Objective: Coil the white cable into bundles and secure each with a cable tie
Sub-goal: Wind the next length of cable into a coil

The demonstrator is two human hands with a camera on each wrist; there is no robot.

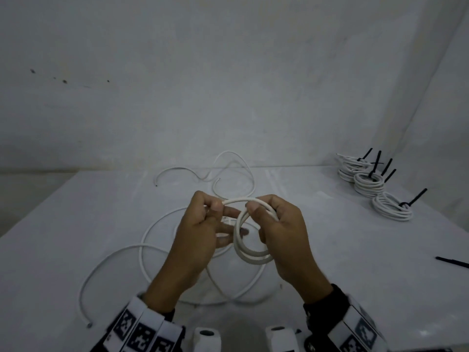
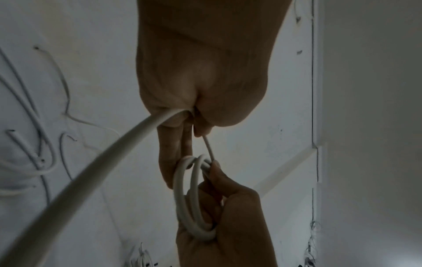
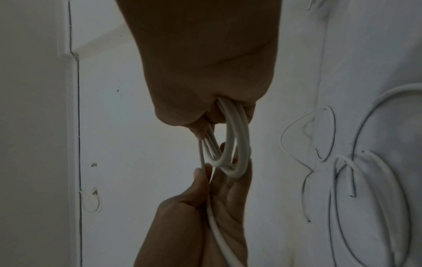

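At frame centre, keep right hand (image 1: 281,229) gripping the coil (image 1: 250,240), left hand (image 1: 200,232) pinching the white cable (image 1: 236,200), feeding each turn evenly.

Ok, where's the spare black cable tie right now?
Head view: the loose cable tie lies on the table at the far right edge, nearer than the tied bundles, right of the right hand.

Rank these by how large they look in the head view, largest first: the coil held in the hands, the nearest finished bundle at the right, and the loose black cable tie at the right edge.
1. coil, held by the right hand and left hand, though nearness to the camera enlarges it
2. nearest finished bundle
3. loose black cable tie, partly cut off by the frame
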